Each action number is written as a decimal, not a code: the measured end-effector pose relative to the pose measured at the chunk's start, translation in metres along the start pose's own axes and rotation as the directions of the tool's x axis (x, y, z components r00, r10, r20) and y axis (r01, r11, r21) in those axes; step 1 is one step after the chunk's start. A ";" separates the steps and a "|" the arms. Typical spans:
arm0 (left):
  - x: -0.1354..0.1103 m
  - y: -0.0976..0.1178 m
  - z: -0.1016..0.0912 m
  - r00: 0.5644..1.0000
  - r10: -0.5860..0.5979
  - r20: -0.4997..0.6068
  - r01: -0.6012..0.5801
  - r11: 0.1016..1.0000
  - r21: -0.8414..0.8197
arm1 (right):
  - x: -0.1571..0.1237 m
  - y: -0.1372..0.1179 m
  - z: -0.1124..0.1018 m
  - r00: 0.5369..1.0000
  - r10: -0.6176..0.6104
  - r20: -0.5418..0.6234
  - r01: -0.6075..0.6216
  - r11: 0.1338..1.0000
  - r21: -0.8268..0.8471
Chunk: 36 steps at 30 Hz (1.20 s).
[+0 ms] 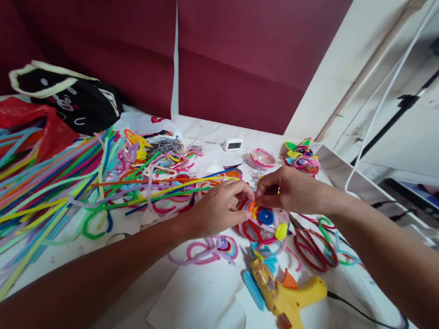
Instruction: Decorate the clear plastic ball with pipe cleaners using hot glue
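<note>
Both my hands meet over a small round clear ornament [271,222] decorated with coiled pipe cleaners: an orange, a blue and a yellow spiral. My left hand [219,208] is closed on the ornament's left side, fingers pinching at the orange coil. My right hand [287,189] comes from the right, fingertips pinched on the same spot at the ornament's top. The ornament rests just above the white table [200,303].
A big heap of coloured pipe cleaners [37,182] covers the left side. A yellow glue gun [286,299] with a black cord lies in front, red scissors [316,249] to the right. Finished ornaments [302,157], a small clock [233,144], a black bag [69,97] stand behind.
</note>
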State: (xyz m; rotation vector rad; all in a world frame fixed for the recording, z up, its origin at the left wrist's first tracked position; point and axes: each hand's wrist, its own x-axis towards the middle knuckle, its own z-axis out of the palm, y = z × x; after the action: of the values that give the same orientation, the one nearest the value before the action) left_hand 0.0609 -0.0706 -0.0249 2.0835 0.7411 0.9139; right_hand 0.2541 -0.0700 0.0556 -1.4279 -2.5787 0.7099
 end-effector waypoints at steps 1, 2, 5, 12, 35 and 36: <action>0.000 0.000 0.001 1.000 0.006 -0.009 -0.006 1.000 0.002 | 0.000 0.000 0.000 1.000 0.002 0.000 -0.002 1.000 -0.002; 0.000 0.000 0.002 1.000 0.010 -0.017 -0.010 1.000 0.001 | 0.000 0.000 0.000 1.000 0.005 -0.002 -0.005 1.000 -0.005; -0.001 -0.001 0.005 0.999 0.020 -0.043 -0.020 1.000 0.006 | 0.000 0.000 0.000 1.000 0.013 -0.007 -0.013 1.000 -0.011; -0.002 -0.003 0.010 0.991 0.066 -0.115 -0.059 0.996 0.064 | -0.001 0.002 0.001 1.000 0.013 -0.021 -0.014 1.000 -0.003; -0.003 0.003 0.014 0.983 0.103 -0.149 -0.085 0.988 0.127 | -0.024 0.015 0.005 0.992 -0.037 -0.120 0.038 0.999 0.012; -0.003 0.003 0.015 0.983 0.107 -0.149 -0.088 0.988 0.129 | -0.024 0.015 0.004 0.992 -0.034 -0.120 0.037 0.999 0.018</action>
State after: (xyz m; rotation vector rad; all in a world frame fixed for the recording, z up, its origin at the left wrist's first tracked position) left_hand 0.0714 -0.0798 -0.0308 2.1895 0.7987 1.1214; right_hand 0.2778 -0.0840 0.0479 -1.3709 -2.4928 0.6236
